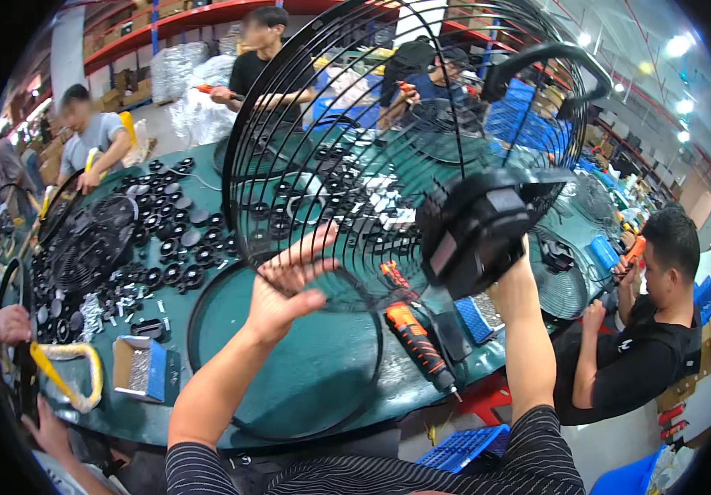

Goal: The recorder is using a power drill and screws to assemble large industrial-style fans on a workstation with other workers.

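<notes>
A large black wire fan grille (347, 157) is raised and tilted above the table, with a black motor housing (487, 227) at its back and a curved handle (549, 62) at the upper right. My right hand (514, 279) holds it from below at the housing, its fingers mostly hidden behind. Beside the grille's lower left rim is my left hand (289, 289), open with fingers spread and thumb apart; whether it touches the wires I cannot tell. Under it, a thin black ring (198, 318) lies flat on the green table (297, 363). An orange-and-black power screwdriver (415, 337) lies right of the ring.
Round black parts (178, 239) and small fittings cover the table's left. Boxes of screws stand near the front, one left (139, 369), one right (479, 318). Several people work around the table, one close at the right (652, 338). A blue crate (462, 448) sits below the edge.
</notes>
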`<state>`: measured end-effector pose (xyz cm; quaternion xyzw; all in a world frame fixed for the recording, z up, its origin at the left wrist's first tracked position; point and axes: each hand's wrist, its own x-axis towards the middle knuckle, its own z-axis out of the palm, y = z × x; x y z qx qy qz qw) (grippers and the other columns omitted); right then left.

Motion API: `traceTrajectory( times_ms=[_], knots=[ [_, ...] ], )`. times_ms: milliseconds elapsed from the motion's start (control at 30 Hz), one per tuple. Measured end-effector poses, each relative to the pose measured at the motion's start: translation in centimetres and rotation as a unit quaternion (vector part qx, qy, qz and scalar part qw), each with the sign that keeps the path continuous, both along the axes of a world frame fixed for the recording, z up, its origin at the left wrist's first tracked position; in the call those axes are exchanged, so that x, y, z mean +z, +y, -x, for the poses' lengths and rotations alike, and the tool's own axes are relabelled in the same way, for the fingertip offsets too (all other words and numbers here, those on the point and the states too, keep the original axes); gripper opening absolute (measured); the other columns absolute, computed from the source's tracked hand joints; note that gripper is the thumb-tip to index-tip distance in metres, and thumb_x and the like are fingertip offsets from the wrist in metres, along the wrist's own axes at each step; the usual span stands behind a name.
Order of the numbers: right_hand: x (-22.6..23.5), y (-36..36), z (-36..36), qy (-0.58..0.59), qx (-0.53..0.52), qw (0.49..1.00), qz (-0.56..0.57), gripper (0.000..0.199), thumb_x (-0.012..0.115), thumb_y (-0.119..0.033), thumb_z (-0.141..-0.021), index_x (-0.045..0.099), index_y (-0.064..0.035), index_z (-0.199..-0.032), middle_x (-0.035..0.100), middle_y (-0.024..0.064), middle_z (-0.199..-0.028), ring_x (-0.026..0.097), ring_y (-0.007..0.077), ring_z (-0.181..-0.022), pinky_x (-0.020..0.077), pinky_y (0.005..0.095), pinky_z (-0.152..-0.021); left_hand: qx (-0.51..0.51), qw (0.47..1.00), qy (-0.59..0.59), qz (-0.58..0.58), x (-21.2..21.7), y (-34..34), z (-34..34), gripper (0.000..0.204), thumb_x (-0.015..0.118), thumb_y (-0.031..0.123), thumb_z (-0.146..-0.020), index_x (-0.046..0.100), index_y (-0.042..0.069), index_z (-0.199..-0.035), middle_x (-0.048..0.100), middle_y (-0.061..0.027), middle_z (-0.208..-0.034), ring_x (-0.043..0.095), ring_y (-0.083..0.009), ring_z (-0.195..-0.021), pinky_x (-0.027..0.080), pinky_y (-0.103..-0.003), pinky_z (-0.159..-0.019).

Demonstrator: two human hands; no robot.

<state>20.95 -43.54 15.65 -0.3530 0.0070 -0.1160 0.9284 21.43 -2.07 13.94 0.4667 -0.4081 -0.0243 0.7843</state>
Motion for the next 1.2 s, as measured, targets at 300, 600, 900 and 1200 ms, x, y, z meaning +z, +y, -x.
traceTrajectory(
  times_ms=[300,600,900,1200],
  knots=[
    [3.2,15.9,8.2,0.116,-0.027,0.986,0.113,0.046,0.038,-0.040,-0.105,0.060,-0.0040,-0.121,0.069,0.0121,-0.110,0.067,0.0279,-0.101,0.0544,0.0440,-0.092,-0.251,0.963,0.004,0.097,3.0,12.7,15.8,0.094,0.064,-0.001,-0.082,0.017,0.028,-0.158,0.011,-0.0241,-0.162,0.012,-0.0678,-0.138,0.023,-0.086,-0.096],
    [8.1,25.5,11.6,-0.366,0.014,0.456,0.811,0.120,0.090,-0.055,-0.053,0.036,-0.0074,-0.149,0.022,0.0288,-0.158,0.020,0.0485,-0.147,0.0165,0.0604,-0.117,-0.191,0.936,0.185,0.229,-2.7,17.3,17.9,0.084,0.052,0.015,-0.090,0.007,0.028,-0.159,0.011,-0.0247,-0.162,0.017,-0.0682,-0.136,0.034,-0.077,-0.100],
    [1.8,30.8,5.0,-0.333,0.171,0.508,0.776,0.105,0.086,-0.032,-0.046,0.048,0.0008,-0.138,0.047,0.0255,-0.138,0.044,0.0436,-0.131,0.0319,0.0539,-0.111,-0.151,0.873,0.327,0.328,-9.5,18.3,17.0,0.074,0.055,0.011,-0.095,0.017,0.020,-0.158,0.022,-0.0259,-0.159,0.032,-0.0522,-0.140,0.043,-0.064,-0.102],
    [-4.1,32.5,-1.1,-0.278,0.196,0.513,0.788,0.100,0.085,-0.031,-0.046,0.052,0.0012,-0.134,0.046,0.0265,-0.138,0.046,0.0416,-0.129,0.0365,0.0497,-0.107,0.575,0.728,0.152,-0.342,-13.2,24.7,16.9,0.048,0.070,0.008,-0.083,0.059,-0.005,-0.127,0.061,-0.0155,-0.114,0.061,-0.0251,-0.095,0.049,-0.033,-0.073]
  ],
)
